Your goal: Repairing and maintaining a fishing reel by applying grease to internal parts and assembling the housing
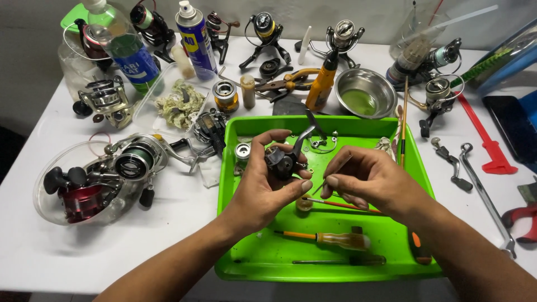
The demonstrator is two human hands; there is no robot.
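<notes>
Head view, only view. Left hand (pixel 263 187) curled tight around a dark reel body (pixel 281 160), fingers wrapped over its top, thumb under it; the reel body sits up off the green tray (pixel 246 251), above the tray's middle, with its bent metal arm sticking up and to the right. Right hand (pixel 366 179) pinched closed on a thin metal pick (pixel 323 185), thumb and forefinger pressed together; the pick's tip points down-left, just beside the left thumb. Hands near each other, fingertips almost meeting.

In the tray: orange-handled screwdriver (pixel 327 239) lying flat near the front, a darker slim tool (pixel 341 260) just in front of it, a thin red-handled brush (pixel 341 204) under the right hand, small washers and rings near the back wall.

White tabletop (pixel 33 246) carries the tray. Left of tray: clear plastic bowl (pixel 84 187) holding a red reel part, and a silver spinning reel (pixel 134 159) beside it. Behind the tray: blue spray can (pixel 196 39), green-labelled plastic bottle (pixel 120 42), steel bowl (pixel 365 92) with greenish liquid, yellow-orange bottle (pixel 321 86), pliers (pixel 288 82), several more reels along the wall. Right of tray: red plastic caliper (pixel 486 142), long metal wrench (pixel 486 201), red-handled pliers (pixel 523 218) at the edge.
</notes>
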